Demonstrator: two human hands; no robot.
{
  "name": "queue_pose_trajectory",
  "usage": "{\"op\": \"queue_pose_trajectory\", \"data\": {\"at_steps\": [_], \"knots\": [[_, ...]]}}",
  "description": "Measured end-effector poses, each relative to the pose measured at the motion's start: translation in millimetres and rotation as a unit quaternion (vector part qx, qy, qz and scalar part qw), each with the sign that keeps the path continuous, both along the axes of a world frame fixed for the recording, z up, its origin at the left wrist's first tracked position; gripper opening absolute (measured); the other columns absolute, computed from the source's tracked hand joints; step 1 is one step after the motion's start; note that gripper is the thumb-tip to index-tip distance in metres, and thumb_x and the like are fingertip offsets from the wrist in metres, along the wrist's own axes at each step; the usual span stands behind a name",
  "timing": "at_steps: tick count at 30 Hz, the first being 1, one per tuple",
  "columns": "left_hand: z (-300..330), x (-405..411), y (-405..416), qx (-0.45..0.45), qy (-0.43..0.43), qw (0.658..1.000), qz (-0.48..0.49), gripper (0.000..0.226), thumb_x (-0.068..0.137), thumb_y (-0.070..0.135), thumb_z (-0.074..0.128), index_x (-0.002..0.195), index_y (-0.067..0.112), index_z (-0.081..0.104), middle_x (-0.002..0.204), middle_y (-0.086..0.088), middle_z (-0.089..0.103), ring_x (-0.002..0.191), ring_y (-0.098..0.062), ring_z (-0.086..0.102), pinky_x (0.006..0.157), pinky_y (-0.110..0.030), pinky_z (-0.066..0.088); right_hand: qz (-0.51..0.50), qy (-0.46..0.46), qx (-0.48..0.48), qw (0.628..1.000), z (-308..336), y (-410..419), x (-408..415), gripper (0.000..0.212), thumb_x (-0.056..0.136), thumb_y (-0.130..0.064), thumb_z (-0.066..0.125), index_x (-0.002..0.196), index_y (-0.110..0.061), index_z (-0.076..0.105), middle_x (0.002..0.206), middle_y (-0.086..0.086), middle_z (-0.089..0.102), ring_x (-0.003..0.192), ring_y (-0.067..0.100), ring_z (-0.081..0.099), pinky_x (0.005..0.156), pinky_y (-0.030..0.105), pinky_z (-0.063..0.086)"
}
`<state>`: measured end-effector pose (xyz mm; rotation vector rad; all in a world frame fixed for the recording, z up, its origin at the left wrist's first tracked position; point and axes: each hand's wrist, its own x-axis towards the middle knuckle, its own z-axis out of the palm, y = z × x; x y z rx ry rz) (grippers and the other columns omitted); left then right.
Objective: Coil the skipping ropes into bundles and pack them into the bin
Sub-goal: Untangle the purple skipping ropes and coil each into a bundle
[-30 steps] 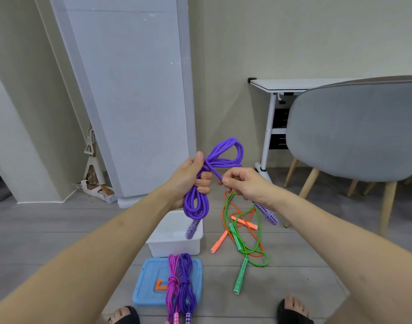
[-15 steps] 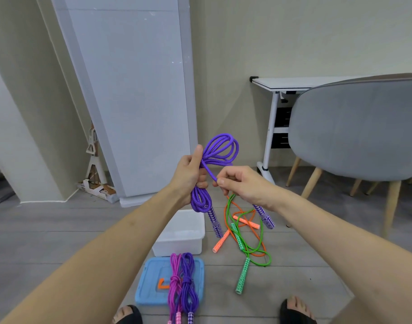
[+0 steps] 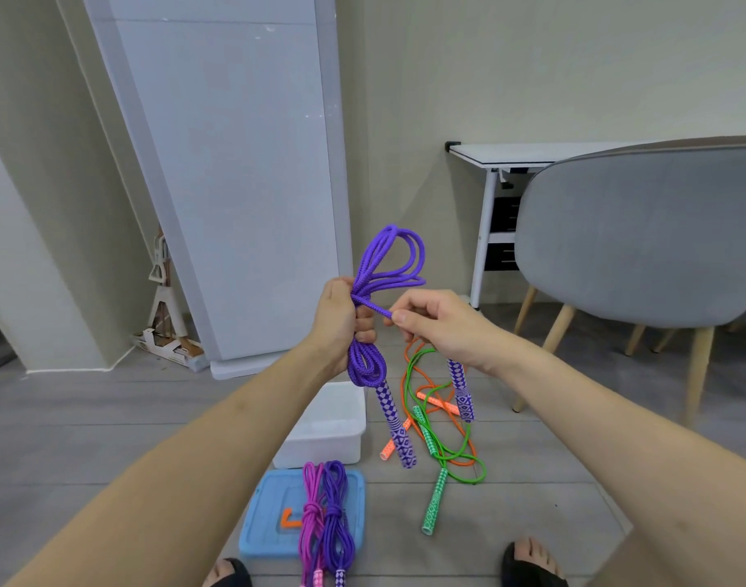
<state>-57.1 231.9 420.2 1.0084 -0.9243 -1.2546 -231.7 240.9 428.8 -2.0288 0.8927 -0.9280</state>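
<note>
My left hand [image 3: 341,315] is clenched round the waist of the purple rope [image 3: 388,264], loops fanning out above my fist and hanging below it, one patterned handle dangling over the floor just right of the white bin [image 3: 320,449]. My right hand [image 3: 439,328] pinches the free strand, drawn across the bundle as a wrap, with the other handle hanging under that wrist. I judge this bundle about half tied. In front of the bin, on its blue lid [image 3: 269,523], lie a pink bundle [image 3: 311,514] and a second purple bundle [image 3: 336,514], coiled but not packed. Right of the bin, the green rope [image 3: 441,451] and orange rope [image 3: 405,374] sprawl tangled on the floor, uncoiled. The bin looks empty, so all packing remains.
</note>
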Motion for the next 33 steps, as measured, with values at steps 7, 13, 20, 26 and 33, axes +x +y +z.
{"op": "queue_pose_trajectory", "data": {"at_steps": [7,13,20,26,33], "knots": [[-1,4,0,0.004,-0.039,0.999,0.015,0.019,0.096,0.009,0.022,0.094,0.016,0.04,0.054,0.001,0.03,0.043,-0.011,0.021,0.039,-0.021,0.02,-0.007,0.032,-0.019,0.999,-2,-2,-3,0.016,0.102,-0.011,0.059,0.098,-0.001,0.07,0.063,-0.013,0.06,0.063,0.002,0.053,0.066,0.019,0.045],[17,-3,9,0.0,0.022,0.99,-0.136,0.051,0.103,0.056,0.036,0.077,0.015,0.048,0.062,0.002,0.022,0.048,-0.01,0.015,0.043,-0.021,0.023,-0.107,0.004,-0.035,0.994,-5,-11,-13,0.015,0.102,-0.014,0.059,0.097,-0.003,0.069,0.072,-0.001,0.065,0.054,-0.004,0.052,0.058,0.009,0.038],[10,-7,13,-0.01,0.007,0.98,-0.2,0.033,0.1,0.043,0.056,0.088,0.012,0.055,0.066,-0.001,0.039,0.055,-0.013,0.038,0.059,-0.028,0.046,-0.132,-0.057,0.024,0.989,-17,-15,-15,0.019,0.102,-0.017,0.06,0.099,0.002,0.062,0.077,0.005,0.07,0.058,0.015,0.056,0.061,0.032,0.05],[10,-12,20,-0.048,-0.152,0.973,-0.166,0.062,0.099,0.062,0.037,0.078,0.01,0.061,0.064,-0.004,0.046,0.048,-0.016,0.043,0.044,-0.024,0.039,-0.189,0.009,-0.07,0.979,-16,-14,-15,0.02,0.101,-0.027,0.059,0.089,-0.013,0.067,0.069,0.0,0.052,0.06,0.007,0.043,0.063,0.034,0.038],[9,-17,24,-0.039,-0.053,0.975,-0.212,0.057,0.104,0.05,0.038,0.086,0.004,0.066,0.085,-0.015,0.065,0.075,-0.027,0.067,0.074,-0.041,0.06,-0.084,-0.087,0.12,0.985,-22,0,0,0.014,0.106,-0.024,0.051,0.115,-0.016,0.058,0.085,0.011,0.074,0.074,0.022,0.069,0.072,0.041,0.054]]}}
